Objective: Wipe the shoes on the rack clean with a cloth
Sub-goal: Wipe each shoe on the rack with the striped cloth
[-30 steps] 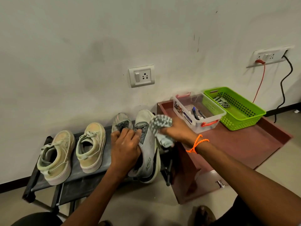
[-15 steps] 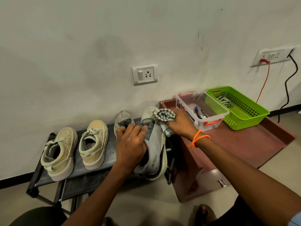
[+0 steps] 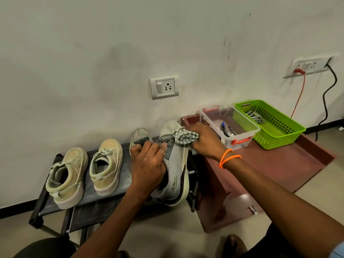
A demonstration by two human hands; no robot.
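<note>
The grey shoe (image 3: 174, 164) sits at the right end of the rack (image 3: 55, 203), tipped onto its side with the toe toward the wall. The left hand (image 3: 149, 168) grips it around the collar and tongue, fingers curled over the laces. The right hand (image 3: 206, 142) holds a bunched checked cloth (image 3: 185, 138), pressing it against the toe area. The shoe's mate (image 3: 140, 136) stands just beside it, and two beige shoes (image 3: 83, 174) stand farther left on the same shelf. Judgement: the shoe appears light, with a soft upper that gives under pressure and a stiffer sole; the collar grip suits steadying it. The cloth is limp and should stay wadded in the palm to keep contact.
</note>
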